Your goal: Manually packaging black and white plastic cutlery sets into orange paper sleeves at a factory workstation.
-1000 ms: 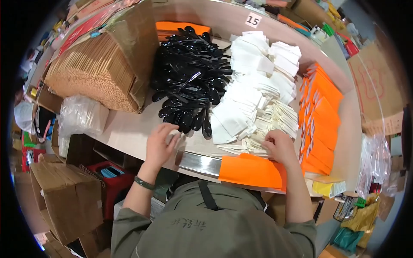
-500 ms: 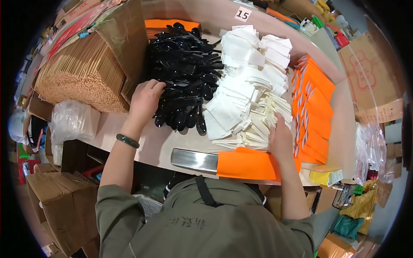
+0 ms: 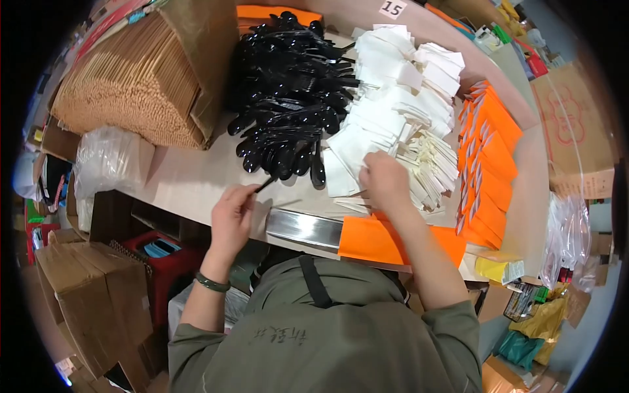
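Note:
My left hand [image 3: 233, 217] is closed in a pinch on the thin end of a black spoon [image 3: 266, 183], just in front of the heap of black plastic spoons [image 3: 288, 98]. To the right, my right hand [image 3: 385, 182] rests with curled fingers at the near edge of the white paper packets [image 3: 363, 134]; what it grips, if anything, is hidden. Beside that hand lies a pile of thin cream-coloured sticks or packets [image 3: 429, 167]. At the table's front edge, a shiny metal chute [image 3: 304, 227] has flat orange sleeves [image 3: 370, 241] over its right part.
A large carton of wooden chopsticks or sticks [image 3: 131, 92] stands at the left, with a clear plastic bag [image 3: 108, 160] before it. More orange sleeves [image 3: 495, 164] overlap along the right side. A raised rim [image 3: 452, 49] bounds the table's back.
My left hand has drawn back toward the front edge, now with a black spoon. My right hand has moved left from the cream-coloured pile to the white packets.

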Tool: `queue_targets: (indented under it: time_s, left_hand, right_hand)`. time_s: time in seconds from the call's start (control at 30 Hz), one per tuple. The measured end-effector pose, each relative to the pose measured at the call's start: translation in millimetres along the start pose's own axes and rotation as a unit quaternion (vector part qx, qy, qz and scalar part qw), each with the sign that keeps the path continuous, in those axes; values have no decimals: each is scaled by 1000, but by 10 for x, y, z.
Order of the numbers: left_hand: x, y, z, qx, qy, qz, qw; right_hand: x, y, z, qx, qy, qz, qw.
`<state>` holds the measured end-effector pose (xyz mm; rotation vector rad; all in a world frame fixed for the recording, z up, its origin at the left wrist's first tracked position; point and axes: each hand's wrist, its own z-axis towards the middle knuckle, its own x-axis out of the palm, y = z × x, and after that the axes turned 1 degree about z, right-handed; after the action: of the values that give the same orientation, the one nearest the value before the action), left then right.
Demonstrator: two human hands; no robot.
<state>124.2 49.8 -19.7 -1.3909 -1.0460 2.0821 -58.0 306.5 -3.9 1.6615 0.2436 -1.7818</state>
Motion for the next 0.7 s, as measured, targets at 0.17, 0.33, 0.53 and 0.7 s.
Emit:
queue_targets:
  time_s: [0.17, 0.33, 0.53, 0.7]
  left_hand:
    - [-139, 164, -80, -13, -43, -42, 998]
    - [26, -55, -195, -83, -9, -102, 991]
    - [106, -163, -167, -34, 15, -115, 993]
    - [36, -230, -41, 45, 63, -33, 996]
  right_hand:
    - [-367, 452, -193, -25, 107, 225, 968]
    - [-151, 717, -549, -188, 249, 50, 949]
    - [66, 914, -566, -108, 174, 135, 969]
    - [-116, 697, -747, -105, 58, 166, 979]
